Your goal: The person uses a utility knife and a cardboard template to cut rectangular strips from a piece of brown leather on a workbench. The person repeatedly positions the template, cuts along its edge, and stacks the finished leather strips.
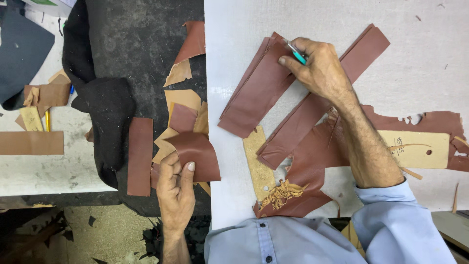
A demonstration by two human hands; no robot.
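Your right hand (320, 68) pinches a teal-handled cutting tool (296, 52), tip pressed on the stacked reddish-brown leather strips (254, 93) near the white counter's (430, 58) far left edge. Your left hand (176, 188) closes thumb and fingers on a curved leather scrap (198, 149) just off the counter's left edge, over the dark mat (132, 44).

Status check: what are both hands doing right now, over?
Left hand pinches leather scrap. Right hand holds teal tool on leather strips. Cardboard template beside the strips.
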